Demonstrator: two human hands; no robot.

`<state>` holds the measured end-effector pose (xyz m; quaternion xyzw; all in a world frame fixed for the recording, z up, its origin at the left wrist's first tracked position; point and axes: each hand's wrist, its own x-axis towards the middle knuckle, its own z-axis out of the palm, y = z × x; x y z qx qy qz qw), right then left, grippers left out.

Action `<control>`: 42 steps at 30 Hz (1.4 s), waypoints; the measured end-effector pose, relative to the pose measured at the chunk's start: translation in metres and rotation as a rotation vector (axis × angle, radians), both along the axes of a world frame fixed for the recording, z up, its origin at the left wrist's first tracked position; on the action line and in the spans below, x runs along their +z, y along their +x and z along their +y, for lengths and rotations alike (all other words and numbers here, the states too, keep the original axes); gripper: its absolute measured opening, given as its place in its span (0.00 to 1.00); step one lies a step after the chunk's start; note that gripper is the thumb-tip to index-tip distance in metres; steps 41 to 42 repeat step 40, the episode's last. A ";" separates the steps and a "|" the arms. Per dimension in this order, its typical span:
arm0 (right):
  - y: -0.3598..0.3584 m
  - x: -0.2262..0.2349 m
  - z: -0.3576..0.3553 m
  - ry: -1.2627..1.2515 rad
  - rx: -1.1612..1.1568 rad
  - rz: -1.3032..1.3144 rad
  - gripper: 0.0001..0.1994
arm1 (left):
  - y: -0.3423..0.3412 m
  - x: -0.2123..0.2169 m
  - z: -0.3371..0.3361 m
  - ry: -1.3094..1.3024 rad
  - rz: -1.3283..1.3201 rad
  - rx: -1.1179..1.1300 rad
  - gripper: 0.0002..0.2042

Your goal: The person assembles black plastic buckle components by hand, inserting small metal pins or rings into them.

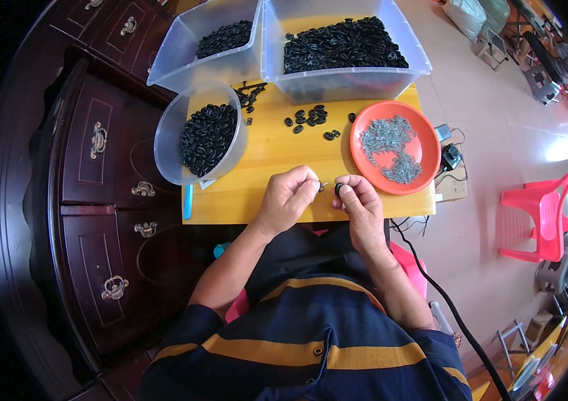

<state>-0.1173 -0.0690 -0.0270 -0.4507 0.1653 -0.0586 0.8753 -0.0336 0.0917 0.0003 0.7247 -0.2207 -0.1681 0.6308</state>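
My left hand (287,203) is closed in a pinch above the table's near edge. A small metal pin (323,185) sticks out from its fingertips. My right hand (363,208), just beside it, grips a small black oval ring (338,190) between thumb and fingers. The pin and the ring are close together; whether they touch is too small to tell. Beyond my right hand stands an orange-red plate (431,156) with silvery metal pins (388,136) in two heaps. Loose black oval pieces (311,117) lie on the yellow table (284,154) ahead of both hands.
A round clear tub (165,155) of black pieces stands at the left. Two clear plastic bins (345,85) with more black pieces line the far side. A blue stick (188,202) lies at the left edge. Dark drawers (97,254) flank the table; pink chairs (544,214) stand right.
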 end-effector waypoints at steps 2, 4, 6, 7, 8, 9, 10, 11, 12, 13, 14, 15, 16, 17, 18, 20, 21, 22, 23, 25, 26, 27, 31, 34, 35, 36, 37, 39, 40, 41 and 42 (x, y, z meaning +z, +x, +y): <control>-0.003 -0.001 0.001 -0.090 0.076 -0.024 0.07 | -0.001 -0.001 0.000 -0.024 0.067 -0.028 0.09; -0.003 0.000 0.006 -0.119 0.092 -0.020 0.07 | -0.002 0.000 0.000 0.013 -0.004 -0.031 0.09; -0.003 -0.003 0.008 -0.115 0.138 -0.029 0.08 | -0.005 0.000 -0.003 0.015 -0.039 -0.022 0.09; -0.002 -0.004 0.008 -0.100 0.138 -0.029 0.08 | -0.005 0.001 -0.004 0.018 -0.073 -0.012 0.09; -0.002 -0.003 0.009 -0.101 0.139 -0.029 0.08 | -0.005 0.002 -0.003 0.017 -0.074 -0.011 0.09; -0.001 -0.001 0.010 -0.111 0.131 -0.017 0.08 | -0.005 0.003 -0.003 0.052 -0.118 -0.010 0.09; -0.001 0.001 0.010 -0.122 0.121 -0.003 0.07 | -0.005 0.004 -0.003 0.087 -0.161 -0.010 0.09; -0.001 0.000 0.009 -0.122 0.121 -0.002 0.07 | -0.005 0.006 -0.002 0.086 -0.160 -0.011 0.09; -0.001 0.000 0.007 -0.128 0.135 0.017 0.07 | -0.006 0.008 -0.002 0.118 -0.134 -0.036 0.08; -0.001 -0.001 0.006 -0.134 0.149 0.036 0.06 | -0.006 0.009 -0.001 0.151 -0.107 -0.060 0.06; -0.001 -0.001 0.006 -0.134 0.150 0.036 0.06 | -0.006 0.008 -0.001 0.151 -0.108 -0.060 0.06; -0.001 -0.001 0.007 -0.112 0.141 0.030 0.06 | -0.006 0.005 -0.001 0.107 -0.063 -0.051 0.06; -0.001 -0.001 0.007 -0.089 0.131 0.025 0.06 | -0.006 0.003 -0.001 0.062 -0.019 -0.043 0.05; -0.001 -0.001 0.007 -0.089 0.131 0.025 0.06 | -0.005 0.003 -0.001 0.062 -0.018 -0.044 0.05; -0.001 0.001 0.006 -0.094 0.134 0.026 0.06 | -0.004 0.002 -0.001 0.055 -0.007 -0.047 0.05; -0.001 0.001 0.006 -0.099 0.137 0.026 0.06 | -0.003 0.001 -0.001 0.047 0.004 -0.050 0.04; -0.002 0.000 0.005 -0.115 0.144 0.009 0.06 | -0.004 0.001 -0.002 0.037 0.024 -0.055 0.04; -0.002 0.000 0.004 -0.132 0.152 -0.009 0.06 | -0.003 0.000 -0.002 0.027 0.044 -0.059 0.03; -0.002 0.000 0.005 -0.133 0.151 -0.010 0.06 | -0.003 -0.001 -0.002 0.026 0.043 -0.059 0.03; -0.002 0.000 0.006 -0.117 0.139 0.003 0.06 | -0.003 -0.005 -0.003 0.025 0.071 -0.056 0.02; -0.003 -0.001 0.006 -0.117 0.138 0.002 0.06 | -0.003 -0.007 -0.003 0.025 0.071 -0.056 0.02; -0.003 -0.002 0.006 -0.117 0.143 0.009 0.06 | -0.003 -0.008 -0.004 -0.005 0.073 -0.034 0.02; -0.003 -0.003 0.004 -0.046 0.148 0.094 0.06 | -0.010 0.007 -0.012 -0.117 0.094 0.047 0.02; -0.003 -0.005 0.003 0.045 0.135 0.113 0.06 | -0.010 0.013 -0.005 0.051 -0.196 -0.011 0.11; -0.002 -0.005 0.002 0.045 0.136 0.112 0.06 | -0.009 0.014 -0.003 0.052 -0.197 -0.010 0.11; -0.002 -0.005 0.002 0.081 0.150 0.101 0.06 | -0.006 0.014 -0.001 0.085 -0.297 -0.071 0.13; -0.001 -0.005 0.001 0.116 0.163 0.090 0.06 | -0.003 0.014 -0.001 0.119 -0.398 -0.133 0.16; -0.002 -0.006 0.001 0.117 0.169 0.089 0.06 | 0.000 0.013 0.001 0.116 -0.436 -0.135 0.15; -0.002 -0.006 0.001 0.120 0.174 0.088 0.06 | 0.002 0.013 0.001 0.115 -0.475 -0.138 0.14; -0.002 -0.006 0.001 0.120 0.174 0.088 0.06 | 0.002 0.013 0.001 0.115 -0.475 -0.138 0.14; -0.002 -0.006 0.001 0.120 0.174 0.088 0.06 | 0.002 0.013 0.001 0.115 -0.475 -0.138 0.14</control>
